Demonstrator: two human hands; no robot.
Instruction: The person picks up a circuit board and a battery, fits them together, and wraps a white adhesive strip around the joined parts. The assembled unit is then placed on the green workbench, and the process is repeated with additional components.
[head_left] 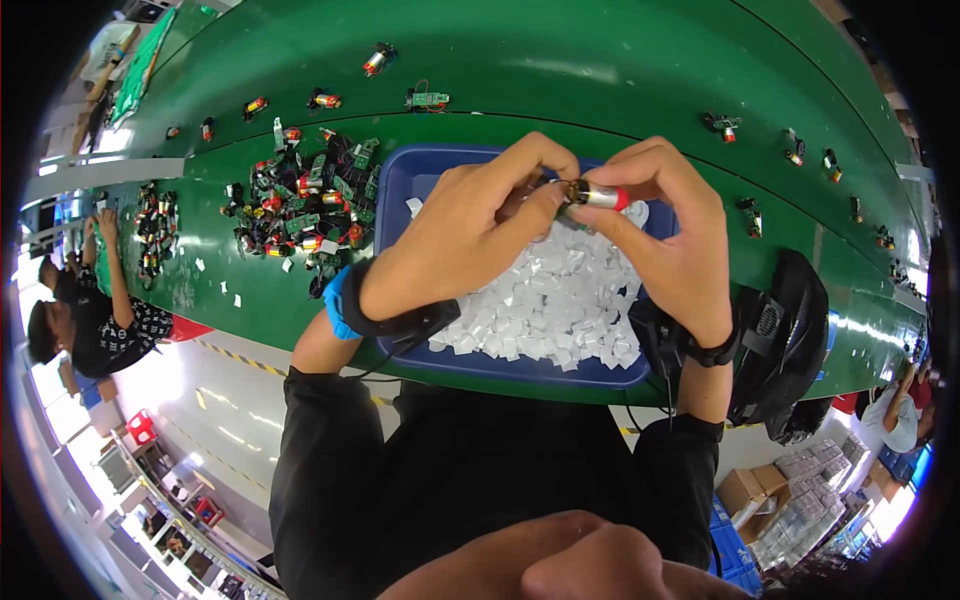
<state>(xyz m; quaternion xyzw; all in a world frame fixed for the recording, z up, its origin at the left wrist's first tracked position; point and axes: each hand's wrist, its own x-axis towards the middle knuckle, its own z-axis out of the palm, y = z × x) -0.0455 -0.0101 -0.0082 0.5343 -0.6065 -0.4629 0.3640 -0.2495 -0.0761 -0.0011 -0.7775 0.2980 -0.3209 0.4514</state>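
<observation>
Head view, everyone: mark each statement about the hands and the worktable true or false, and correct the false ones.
1. The left hand and right hand both hold a red-ended silver cylinder. True.
2. The blue tray is filled with red caps. False: it holds many small white pieces.
3. A pile of small parts, some with green boards, lies left of the tray. True.
4. The bright blue band is on the right arm. False: it is around the left wrist area.
5. The table is white. False: it is green.
</observation>
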